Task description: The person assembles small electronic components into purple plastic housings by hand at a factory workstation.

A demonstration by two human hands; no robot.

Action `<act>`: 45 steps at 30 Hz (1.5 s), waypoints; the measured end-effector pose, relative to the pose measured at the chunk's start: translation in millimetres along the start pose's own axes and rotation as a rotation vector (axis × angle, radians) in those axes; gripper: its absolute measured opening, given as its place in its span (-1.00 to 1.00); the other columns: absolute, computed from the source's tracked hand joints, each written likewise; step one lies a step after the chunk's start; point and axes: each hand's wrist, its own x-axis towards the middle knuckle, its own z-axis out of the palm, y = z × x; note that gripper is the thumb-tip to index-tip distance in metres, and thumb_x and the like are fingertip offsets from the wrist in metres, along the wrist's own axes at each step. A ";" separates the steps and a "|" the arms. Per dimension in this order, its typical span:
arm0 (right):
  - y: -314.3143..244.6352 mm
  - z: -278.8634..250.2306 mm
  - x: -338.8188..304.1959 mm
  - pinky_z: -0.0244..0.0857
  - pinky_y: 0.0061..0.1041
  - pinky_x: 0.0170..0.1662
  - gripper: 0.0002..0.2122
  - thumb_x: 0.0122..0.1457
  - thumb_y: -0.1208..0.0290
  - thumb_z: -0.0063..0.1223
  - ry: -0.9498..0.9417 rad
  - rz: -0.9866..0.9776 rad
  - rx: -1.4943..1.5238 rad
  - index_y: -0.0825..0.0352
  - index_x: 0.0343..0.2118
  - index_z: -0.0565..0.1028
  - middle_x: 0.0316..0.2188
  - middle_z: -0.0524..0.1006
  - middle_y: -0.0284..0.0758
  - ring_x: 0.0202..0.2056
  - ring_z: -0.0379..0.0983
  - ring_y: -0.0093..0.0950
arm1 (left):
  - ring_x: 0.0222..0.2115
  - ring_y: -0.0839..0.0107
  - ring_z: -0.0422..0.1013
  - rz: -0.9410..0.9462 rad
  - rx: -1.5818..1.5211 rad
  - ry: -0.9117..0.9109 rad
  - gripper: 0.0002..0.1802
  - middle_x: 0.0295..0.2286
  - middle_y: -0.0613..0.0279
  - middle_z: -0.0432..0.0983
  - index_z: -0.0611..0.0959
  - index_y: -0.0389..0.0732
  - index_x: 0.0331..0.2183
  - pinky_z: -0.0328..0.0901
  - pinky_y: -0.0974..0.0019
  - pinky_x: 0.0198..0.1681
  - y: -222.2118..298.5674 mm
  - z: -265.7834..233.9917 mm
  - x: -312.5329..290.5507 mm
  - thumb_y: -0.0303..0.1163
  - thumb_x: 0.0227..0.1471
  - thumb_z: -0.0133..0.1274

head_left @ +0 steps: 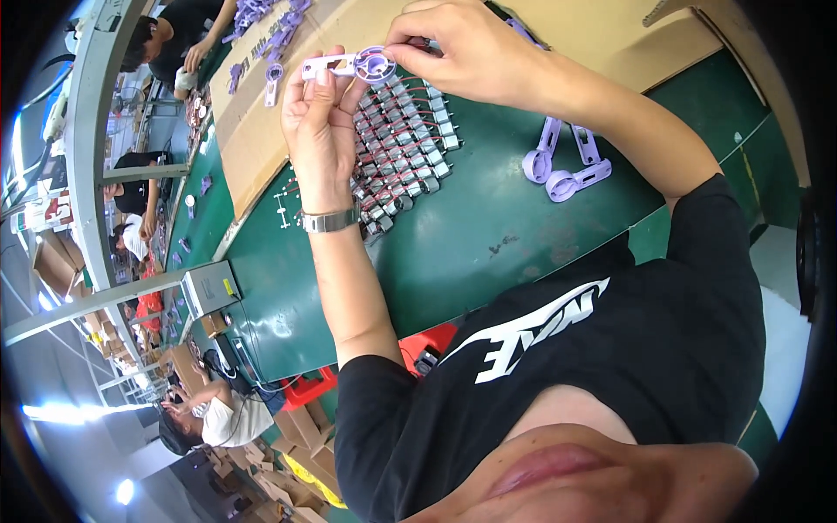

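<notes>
My left hand (321, 131), with a metal-banded watch on the wrist, grips a pale purple plastic housing (356, 64) that has a flat handle and a round ring end. The thumb lies over its handle, and the ring points toward my right hand. At the ring's edge, my right hand (475, 57) has its fingertips pinched together; what they hold, if anything, is hidden. Below both hands, rows of small silver motors (401, 144) with red wires lie on the green table (523, 240).
Two purple housings (580, 181) rest on the table under my right forearm. A cardboard sheet (253, 131) at the left carries another housing (273, 84) and a purple pile (270, 30). A grey metal box (209, 289) sits near the table's left edge. Several people work farther left.
</notes>
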 end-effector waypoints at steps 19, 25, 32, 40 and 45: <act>5.8 7.9 1.9 0.36 -0.19 -0.30 -0.92 0.11 0.59 0.10 -0.102 0.116 0.347 0.47 -0.49 0.49 -0.50 0.46 -0.07 -0.39 0.47 -0.08 | -0.05 0.15 0.56 -0.057 -0.003 -0.003 -0.56 0.06 -0.13 0.48 0.44 -0.32 0.07 0.54 0.06 0.02 -5.1 -1.5 0.5 -0.46 0.21 0.18; -2.5 -2.6 0.4 0.37 -0.19 -0.31 -0.94 0.10 0.59 0.10 -0.153 -0.085 -0.124 0.47 -0.46 0.49 -0.52 0.45 -0.06 -0.42 0.47 -0.06 | -0.07 0.18 0.57 -0.082 -0.011 -0.010 -0.58 0.05 -0.13 0.49 0.46 -0.32 0.06 0.55 0.08 0.01 -4.2 -0.7 1.7 -0.47 0.21 0.17; 18.1 22.7 -16.0 0.39 -0.19 -0.29 -0.97 0.08 0.62 0.07 -0.165 0.231 0.278 0.45 -0.46 0.50 -0.48 0.51 -0.04 -0.38 0.51 -0.04 | -0.10 0.30 0.56 -0.080 0.090 -0.064 -0.58 -0.01 -0.10 0.54 0.47 -0.30 0.06 0.58 0.18 -0.05 -7.4 9.5 -1.0 -0.52 0.19 0.18; 13.3 11.4 -8.1 0.40 -0.18 -0.27 -0.96 0.06 0.61 0.07 -0.121 0.212 0.335 0.45 -0.43 0.52 -0.45 0.53 0.00 -0.35 0.51 0.00 | -0.07 0.25 0.55 -0.091 0.060 -0.031 -0.56 0.01 -0.12 0.52 0.45 -0.30 0.08 0.58 0.15 -0.03 -6.5 12.1 -4.7 -0.52 0.20 0.17; 15.0 17.2 -16.3 0.43 -0.19 -0.28 -0.91 0.08 0.54 0.13 -0.209 0.245 0.287 0.44 -0.36 0.53 -0.48 0.56 -0.05 -0.38 0.56 -0.08 | -0.05 0.23 0.54 -0.076 0.043 -0.036 -0.56 0.03 -0.13 0.51 0.45 -0.30 0.08 0.56 0.14 -0.01 -3.0 16.9 -6.6 -0.53 0.19 0.17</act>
